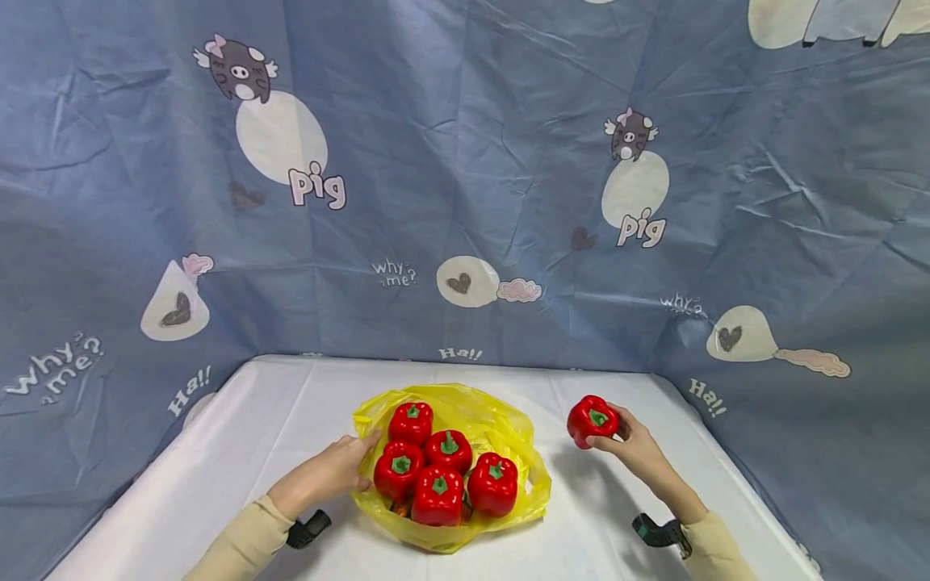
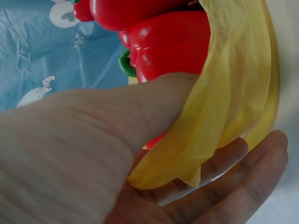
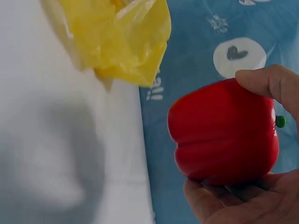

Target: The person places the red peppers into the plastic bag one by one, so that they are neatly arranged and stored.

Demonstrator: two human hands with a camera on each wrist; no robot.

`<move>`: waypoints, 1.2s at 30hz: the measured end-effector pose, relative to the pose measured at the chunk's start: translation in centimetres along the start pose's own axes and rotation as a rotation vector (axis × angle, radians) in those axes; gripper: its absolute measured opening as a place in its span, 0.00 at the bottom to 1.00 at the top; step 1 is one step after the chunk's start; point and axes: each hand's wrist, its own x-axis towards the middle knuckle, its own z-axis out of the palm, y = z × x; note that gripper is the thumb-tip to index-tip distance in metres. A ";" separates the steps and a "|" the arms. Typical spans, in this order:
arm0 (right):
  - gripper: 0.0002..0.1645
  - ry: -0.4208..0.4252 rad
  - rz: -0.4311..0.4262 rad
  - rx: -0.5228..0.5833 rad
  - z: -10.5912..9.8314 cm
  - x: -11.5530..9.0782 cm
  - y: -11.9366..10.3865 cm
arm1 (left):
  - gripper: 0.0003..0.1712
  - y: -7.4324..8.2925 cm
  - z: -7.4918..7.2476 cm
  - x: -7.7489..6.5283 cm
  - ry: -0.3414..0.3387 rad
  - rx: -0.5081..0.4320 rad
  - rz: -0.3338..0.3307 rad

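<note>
A yellow plastic bag (image 1: pixel 508 420) lies open on the white table, with several red bell peppers (image 1: pixel 437 502) bunched in its mouth, green stems showing. My left hand (image 1: pixel 328 476) grips the bag's left edge. In the left wrist view the thumb goes inside the rim against a red pepper (image 2: pixel 173 44), while the fingers (image 2: pixel 252 179) spread outside, behind the yellow film (image 2: pixel 229 88). To the right of the bag, my right hand (image 1: pixel 639 452) holds another red bell pepper (image 3: pixel 219 133) above the table, thumb on one side and fingers on the other.
A white cloth (image 1: pixel 291 403) covers the table. Blue printed fabric (image 1: pixel 465 186) hangs behind it and along both sides. Dark wrist straps (image 1: pixel 308 530) sit at both forearms. Something small and orange-brown (image 1: pixel 401 508) shows beneath the peppers in the bag.
</note>
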 end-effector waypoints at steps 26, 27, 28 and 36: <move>0.41 -0.169 -0.181 0.155 5.7 2.1 -4.9 | 0.46 -0.1 -0.1 -0.1 0.002 0.011 -0.008; 0.41 -0.178 -0.186 0.155 5.9 2.3 -4.9 | 0.46 -0.1 -0.1 -0.1 0.001 0.013 -0.005; 0.41 -0.188 -0.193 0.153 6.1 2.4 -5.0 | 0.46 -0.2 -0.1 0.0 0.002 0.013 -0.005; 0.42 -0.263 -0.207 0.160 7.6 3.4 -4.9 | 0.46 0.0 0.0 -0.1 -0.009 0.006 -0.016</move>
